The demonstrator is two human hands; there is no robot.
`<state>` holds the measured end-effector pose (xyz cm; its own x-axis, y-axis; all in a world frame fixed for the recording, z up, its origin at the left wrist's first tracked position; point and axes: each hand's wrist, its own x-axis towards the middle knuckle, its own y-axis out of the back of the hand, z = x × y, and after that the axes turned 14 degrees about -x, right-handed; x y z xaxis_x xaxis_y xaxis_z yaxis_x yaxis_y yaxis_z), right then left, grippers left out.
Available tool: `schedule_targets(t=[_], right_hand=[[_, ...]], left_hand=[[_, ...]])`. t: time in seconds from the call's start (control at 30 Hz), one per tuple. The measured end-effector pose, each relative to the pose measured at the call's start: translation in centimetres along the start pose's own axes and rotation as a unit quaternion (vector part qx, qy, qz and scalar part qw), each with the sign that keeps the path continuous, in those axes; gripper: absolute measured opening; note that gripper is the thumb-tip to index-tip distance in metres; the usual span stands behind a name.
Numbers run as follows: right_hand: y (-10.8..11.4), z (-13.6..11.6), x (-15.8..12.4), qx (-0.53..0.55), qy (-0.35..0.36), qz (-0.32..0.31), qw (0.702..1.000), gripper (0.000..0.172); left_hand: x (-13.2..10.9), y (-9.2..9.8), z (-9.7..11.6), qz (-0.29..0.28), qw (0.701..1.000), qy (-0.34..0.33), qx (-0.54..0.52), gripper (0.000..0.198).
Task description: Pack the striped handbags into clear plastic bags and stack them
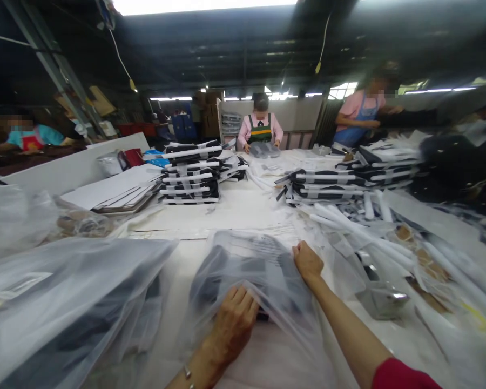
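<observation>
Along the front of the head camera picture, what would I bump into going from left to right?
Big cloudy plastic bag → left hand → right hand → shiny grey thing.

Head-worn view; forward and down

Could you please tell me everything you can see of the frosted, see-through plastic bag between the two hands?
The frosted, see-through plastic bag lies on the white tabletop, its thin film creased and loose toward the wearer. A dark bundle with paler bands shows through it, and small dark printing, too blurred to read, runs across its far part. The bare left hand pinches the film; the bare right hand is closed at its right edge, its hold unclear.
</observation>
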<state>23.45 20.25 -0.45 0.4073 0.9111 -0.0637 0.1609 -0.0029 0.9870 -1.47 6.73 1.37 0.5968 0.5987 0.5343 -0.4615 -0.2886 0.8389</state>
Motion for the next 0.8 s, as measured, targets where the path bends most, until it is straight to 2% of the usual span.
schedule_targets(t=[0.13,0.27,0.33,0.4,0.47,0.57,0.63,0.73,0.8], right_hand=[[-0.4,0.3,-0.2,-0.027,0.013,0.017,0.999,0.028],[1.1,0.2,0.6,-0.038,0.038,0.016,0.998,0.031],[2.4,-0.4,0.6,-0.040,0.055,0.036,0.997,0.040],[3.4,-1.7,-0.1,-0.032,0.111,0.075,0.991,0.052],[3.7,-3.4,-1.2,-0.013,0.212,0.090,0.973,0.056],[2.9,-5.8,-2.8,0.008,0.342,0.008,0.940,0.056],[2.5,-6.5,-3.4,0.026,0.365,-0.026,0.930,0.057],[3.3,-5.8,-4.2,0.059,0.354,0.034,0.933,0.057],[4.3,-4.1,-4.7,0.025,0.363,0.089,0.927,0.048]], left_hand=[[-0.9,0.5,0.9,-0.017,1.000,0.022,0.002,0.017],[-1.8,-0.6,0.8,0.048,0.998,0.019,0.027,0.025],[-2.2,-1.2,0.6,0.062,0.997,0.019,0.040,0.030],[-2.5,-1.5,0.4,0.036,0.998,0.023,0.054,0.037],[-2.6,-1.6,0.1,0.006,0.997,0.016,0.070,0.044],[-2.5,-1.9,-0.4,-0.013,0.996,-0.004,0.083,0.051],[-2.3,-2.2,-0.6,-0.009,0.997,-0.002,0.083,0.051],[-1.9,-2.4,-0.4,-0.001,0.997,0.002,0.074,0.048],[-1.7,-2.2,-0.2,-0.003,0.998,0.007,0.069,0.051]])
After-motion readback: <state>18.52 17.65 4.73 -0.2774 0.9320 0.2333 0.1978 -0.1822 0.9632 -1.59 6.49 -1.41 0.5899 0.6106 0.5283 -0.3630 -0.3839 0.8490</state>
